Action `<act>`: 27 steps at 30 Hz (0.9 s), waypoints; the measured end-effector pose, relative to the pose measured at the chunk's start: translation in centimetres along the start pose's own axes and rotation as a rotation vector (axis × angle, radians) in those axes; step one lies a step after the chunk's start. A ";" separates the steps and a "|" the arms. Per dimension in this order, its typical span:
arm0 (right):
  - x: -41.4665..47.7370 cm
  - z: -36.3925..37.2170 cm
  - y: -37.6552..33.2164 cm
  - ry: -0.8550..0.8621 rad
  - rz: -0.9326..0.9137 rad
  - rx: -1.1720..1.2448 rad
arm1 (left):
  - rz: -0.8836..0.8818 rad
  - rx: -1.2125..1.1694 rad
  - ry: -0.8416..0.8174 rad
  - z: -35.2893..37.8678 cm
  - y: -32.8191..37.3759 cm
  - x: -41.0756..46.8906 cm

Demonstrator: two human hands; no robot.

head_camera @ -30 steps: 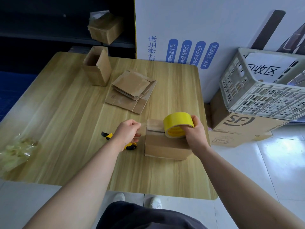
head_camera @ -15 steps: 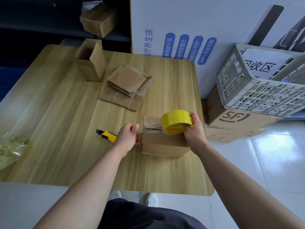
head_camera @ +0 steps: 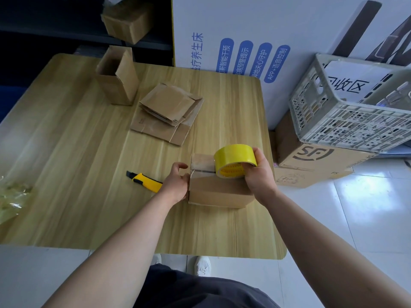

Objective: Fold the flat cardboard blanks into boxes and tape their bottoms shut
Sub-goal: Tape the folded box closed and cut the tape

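The box (head_camera: 219, 194) sits on the counter (head_camera: 77, 156), closed face up, directly between the hands. The left hand (head_camera: 175, 184) is cupped against the box's left end, palm on the cardboard. Its fingers are loosely bent and parted, wrapped round nothing. It seems to be pressing the tape's start down there, though the strip's end is hidden.

The right hand (head_camera: 260, 177) grips the yellow roll (head_camera: 233, 157), fingers over its top, and holds it upright on the box's top, toward the right end. A clear strip (head_camera: 202, 168) runs along the top from the left edge to the roll, following the box's long axis.

The untaped stretch therefore lies to the right. I judge that the roll has to travel over the right edge and down that side, with the left hand bracing the box against the pull.

The knife (head_camera: 145, 182) lies just left of the box, partly behind the left hand, which is the nearer one for cutting. Beyond the box lie the flat blanks (head_camera: 166, 114). Farther back and to the left, an open box (head_camera: 116, 81) stands upright.
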State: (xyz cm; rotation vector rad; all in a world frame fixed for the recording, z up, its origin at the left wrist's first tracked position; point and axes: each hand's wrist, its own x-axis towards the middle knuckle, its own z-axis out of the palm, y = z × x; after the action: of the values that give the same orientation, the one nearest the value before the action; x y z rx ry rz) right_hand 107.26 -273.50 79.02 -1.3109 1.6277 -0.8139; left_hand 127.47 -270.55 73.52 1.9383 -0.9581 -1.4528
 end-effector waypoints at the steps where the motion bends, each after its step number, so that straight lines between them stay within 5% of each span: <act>1: 0.0 0.0 0.1 -0.003 0.001 -0.002 | 0.033 0.073 0.001 -0.3 0.1 0.1; 4: 0.0 -0.1 0.1 -0.006 0.005 0.000 | 0.192 0.186 -0.025 -1.8 1.1 -0.2; 7: 0.0 -0.2 0.0 -0.014 0.007 0.008 | 0.308 0.224 -0.257 -3.1 3.2 -1.2; 9: -0.1 -0.2 -0.1 -0.015 0.003 0.011 | 0.373 0.457 -0.343 -2.8 4.0 -1.3; 12: 0.0 -0.3 -0.2 -0.013 -0.002 0.019 | 0.464 0.679 -0.271 -1.6 4.2 -0.9; 20: 0.8 -3.2 -0.1 -0.010 -0.052 0.085 | 0.547 0.735 -0.226 -2.2 4.2 -0.7; 27: 0.7 -7.7 -0.4 -0.014 -0.189 -0.227 | 0.528 0.766 -0.210 -2.2 4.5 -0.5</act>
State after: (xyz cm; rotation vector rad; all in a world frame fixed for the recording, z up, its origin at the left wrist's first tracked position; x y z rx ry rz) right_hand 100.35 -274.47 82.39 -1.6461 1.6385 -0.7445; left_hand 128.53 -272.89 77.83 1.7759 -2.1707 -1.0582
